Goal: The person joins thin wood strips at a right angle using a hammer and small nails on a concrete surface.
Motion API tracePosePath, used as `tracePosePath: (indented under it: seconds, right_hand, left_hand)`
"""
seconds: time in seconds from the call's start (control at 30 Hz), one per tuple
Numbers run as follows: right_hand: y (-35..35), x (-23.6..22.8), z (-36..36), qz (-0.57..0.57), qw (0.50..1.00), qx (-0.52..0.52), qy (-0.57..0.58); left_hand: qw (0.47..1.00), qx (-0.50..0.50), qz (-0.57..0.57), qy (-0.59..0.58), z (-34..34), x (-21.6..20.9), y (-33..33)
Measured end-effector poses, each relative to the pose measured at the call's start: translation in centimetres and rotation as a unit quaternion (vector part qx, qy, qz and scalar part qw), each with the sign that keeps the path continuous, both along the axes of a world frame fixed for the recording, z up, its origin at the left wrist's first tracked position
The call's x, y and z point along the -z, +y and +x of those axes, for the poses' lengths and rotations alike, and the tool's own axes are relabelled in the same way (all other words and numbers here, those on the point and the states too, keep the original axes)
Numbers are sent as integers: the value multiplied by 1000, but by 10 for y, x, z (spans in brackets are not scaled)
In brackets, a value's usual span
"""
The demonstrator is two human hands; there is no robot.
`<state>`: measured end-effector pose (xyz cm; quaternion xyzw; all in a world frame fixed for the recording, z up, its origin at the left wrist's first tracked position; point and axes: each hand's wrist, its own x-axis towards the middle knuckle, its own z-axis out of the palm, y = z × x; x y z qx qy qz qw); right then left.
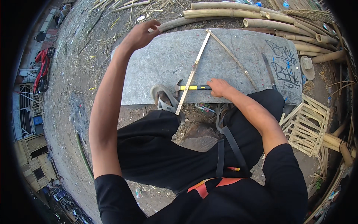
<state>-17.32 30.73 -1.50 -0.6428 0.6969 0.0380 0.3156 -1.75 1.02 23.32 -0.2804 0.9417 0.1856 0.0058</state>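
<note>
My right hand (220, 88) is closed round the end of a claw hammer's (192, 87) black and yellow handle. The hammer lies at the near edge of a grey board (156, 63), its head to the left. Across the handle runs a pale bamboo strip (194, 70), which meets a darker strip (233, 58) at the far end in an upside-down V. My left hand (143, 34) is raised over the board's far left corner, fingers loosely curled and apart, with nothing visible in it. A long-bladed knife (268, 70) rests at the right of the board.
Bamboo poles (231, 14) are piled beyond the board and to its right. A slatted bamboo frame (305, 125) stands at the right near my knee. My sandalled foot (163, 98) touches the board's near edge. A red motorbike (43, 69) is parked far left.
</note>
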Motion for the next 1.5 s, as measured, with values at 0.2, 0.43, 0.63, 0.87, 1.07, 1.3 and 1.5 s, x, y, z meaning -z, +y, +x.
tracePosePath:
  seconds: [0.2,0.43,0.63,0.87,1.07,1.3,1.5]
  right_hand:
    - [-8,-70,8,42,998,6,45]
    - [-18,-138,30,88,973,-56,205]
    - [3,-181,3,102,947,-53,299]
    - [61,-233,-89,68,949,228,205]
    - [114,-167,-146,-75,906,407,90]
    - [185,-33,-141,-145,841,518,67]
    - [212,69,-130,-285,850,439,60]
  left_hand:
    - [998,-56,24,9,58,-30,35]
    - [967,-52,156,-194,77,34,87]
    - [982,-20,117,-146,68,7,99]
    - [984,-34,124,125,70,-41,102]
    - [950,-217,166,151,81,137,107]
    - [956,-241,139,-96,87,242,198]
    - [970,-210,82,-93,76,266,214]
